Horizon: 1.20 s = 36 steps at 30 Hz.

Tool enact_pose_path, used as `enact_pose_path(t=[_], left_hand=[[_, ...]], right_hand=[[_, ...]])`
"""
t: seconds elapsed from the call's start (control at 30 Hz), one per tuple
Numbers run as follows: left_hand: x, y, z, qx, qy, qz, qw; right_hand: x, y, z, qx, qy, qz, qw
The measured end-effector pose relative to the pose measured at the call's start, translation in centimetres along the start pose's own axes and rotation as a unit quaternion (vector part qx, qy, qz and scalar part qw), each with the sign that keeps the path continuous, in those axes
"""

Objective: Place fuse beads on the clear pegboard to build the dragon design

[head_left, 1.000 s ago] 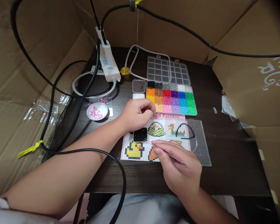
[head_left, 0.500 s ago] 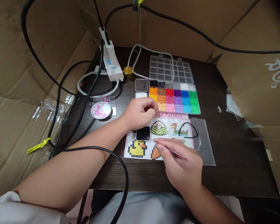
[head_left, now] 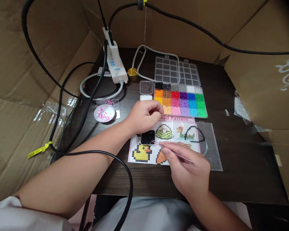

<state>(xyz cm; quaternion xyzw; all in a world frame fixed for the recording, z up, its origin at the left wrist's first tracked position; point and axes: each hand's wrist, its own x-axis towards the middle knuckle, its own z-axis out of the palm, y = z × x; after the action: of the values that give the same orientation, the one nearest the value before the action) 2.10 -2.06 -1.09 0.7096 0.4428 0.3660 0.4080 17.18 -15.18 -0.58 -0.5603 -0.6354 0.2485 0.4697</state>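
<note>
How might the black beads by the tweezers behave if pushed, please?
The black beads would probably shift easily, as they look loose. Being tiny and glossy, they may well slip from the slim tweezers. The box around them would likely stop most from rolling away.

Cardboard walls (head_left: 257, 83) around a dark table (head_left: 250, 160)

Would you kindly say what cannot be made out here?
Head view:
Tweezers: tips too small to tell if gripping anything.
Small white box: partly hidden by the left hand.
Orange picture: partly covered by the right hand.
Wall writing: cut off by the right edge.
</note>
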Motion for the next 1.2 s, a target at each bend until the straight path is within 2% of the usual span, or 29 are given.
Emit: enact_pose_path(t=[0.7,1.2], left_hand=[[-0.06,-0.02,-0.01,0.000,0.000,0.008,1.000],[-0.16,-0.02,0.02,-0.004,0.000,0.007,1.000]], right_hand=[[0.14,-0.09,-0.08,0.015,-0.016,-0.027,0.999],[0.16,-0.13,-0.05,0.013,-0.028,-0.018,0.999]])
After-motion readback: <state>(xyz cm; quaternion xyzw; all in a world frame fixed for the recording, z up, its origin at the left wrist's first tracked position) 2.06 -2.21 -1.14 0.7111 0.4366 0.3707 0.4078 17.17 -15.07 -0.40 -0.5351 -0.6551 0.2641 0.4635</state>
